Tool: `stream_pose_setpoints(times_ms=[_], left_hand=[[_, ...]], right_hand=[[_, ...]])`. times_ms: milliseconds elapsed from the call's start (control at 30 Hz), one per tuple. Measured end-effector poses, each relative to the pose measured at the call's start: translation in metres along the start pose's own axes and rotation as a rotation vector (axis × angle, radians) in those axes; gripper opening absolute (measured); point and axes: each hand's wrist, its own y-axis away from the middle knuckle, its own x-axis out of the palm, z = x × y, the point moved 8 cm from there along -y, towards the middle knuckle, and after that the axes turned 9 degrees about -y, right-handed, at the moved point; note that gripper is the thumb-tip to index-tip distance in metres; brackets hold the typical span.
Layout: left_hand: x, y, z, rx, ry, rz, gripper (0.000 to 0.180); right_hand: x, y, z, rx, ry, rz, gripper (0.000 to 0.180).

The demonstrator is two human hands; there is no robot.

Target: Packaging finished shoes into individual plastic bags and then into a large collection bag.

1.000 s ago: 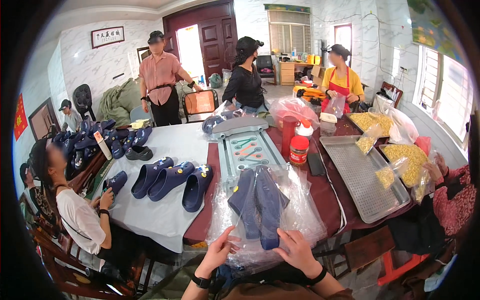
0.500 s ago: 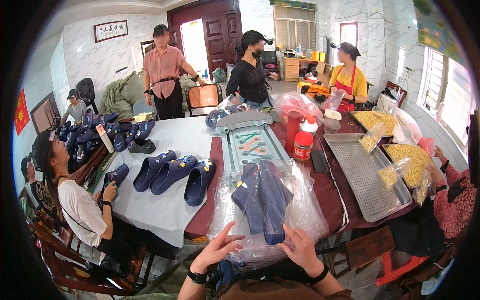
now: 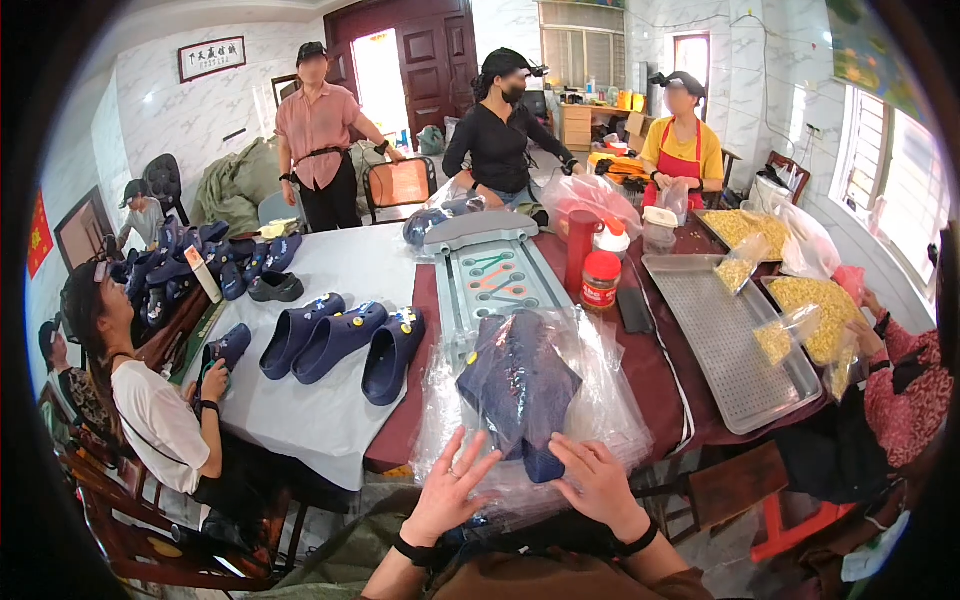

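Note:
A pair of navy blue clogs lies inside a clear plastic bag at the near edge of the table, heels toward me. The clogs sit close together. My left hand is open, its fingers spread over the bag just left of the heels. My right hand has its fingers stretched out at the right side of the nearer heel, touching the bag and holding nothing. Under the clogs, more clear plastic spreads across the table edge. Beyond them lies a grey tray-like board with coloured links and round holes.
Three loose navy clogs stand on a white sheet to the left, where a person handles another clog. A red-lidded jar and red cylinder stand right of the board. Farther right are a perforated metal tray and yellow pieces.
My left hand has turned and moved onto the bag, fingers spread. My right hand has shifted slightly up along the heel. The bagged clogs look more pressed together.

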Motion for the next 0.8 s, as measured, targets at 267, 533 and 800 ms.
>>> stream_pose_setpoints(times_ms=[267,533,800], left_hand=[[0.012,0.004,0.011,-0.005,0.165,-0.05,0.022],[0.024,0.01,0.038,-0.378,0.394,-0.192,0.012],[0.027,0.002,0.046,-0.566,0.429,-0.176,0.016]], right_hand=[[0.006,0.009,-0.007,0.016,-0.034,-0.03,0.054],[0.009,0.017,-0.018,0.08,-0.143,-0.096,0.046],[0.01,0.016,-0.02,0.183,-0.16,-0.073,0.059]])
